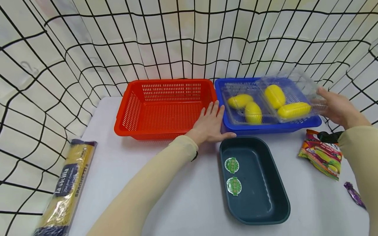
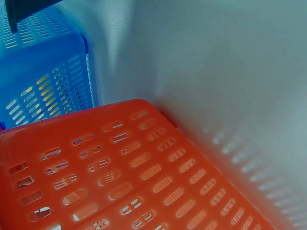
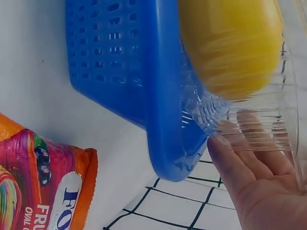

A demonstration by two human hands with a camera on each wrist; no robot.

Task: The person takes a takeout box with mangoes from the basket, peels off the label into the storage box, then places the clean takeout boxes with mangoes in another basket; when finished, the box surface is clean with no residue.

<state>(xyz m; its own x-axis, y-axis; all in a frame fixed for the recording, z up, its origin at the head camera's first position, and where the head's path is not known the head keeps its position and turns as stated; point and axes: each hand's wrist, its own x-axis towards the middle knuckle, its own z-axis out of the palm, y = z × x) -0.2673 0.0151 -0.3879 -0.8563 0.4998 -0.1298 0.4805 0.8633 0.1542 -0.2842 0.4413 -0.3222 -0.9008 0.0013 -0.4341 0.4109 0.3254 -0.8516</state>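
My right hand [image 1: 339, 106] grips the right end of a clear plastic box [image 1: 310, 87] holding two yellow lemon-like fruits. In the right wrist view, fingers [image 3: 264, 163] show through the plastic, and one yellow fruit [image 3: 235, 43] fills the upper part. This box sits tilted over the right half of the blue basket [image 1: 271, 128]. Further left in that basket lies a second clear box [image 1: 236, 119], also with two yellow fruits. My left hand [image 1: 209, 126] is spread flat, fingertips at the adjoining rims of the red basket [image 1: 122, 129] and the blue one.
A dark teal tray [image 1: 257, 186] with two green stickers stands in front of the blue basket. To its right lie a candy bag [image 1: 322, 155] and a purple wrapped sweet [image 1: 354, 195]. A spaghetti pack [image 1: 69, 183] lies at far left. Black netting [image 1: 193, 42] encloses the back and sides.
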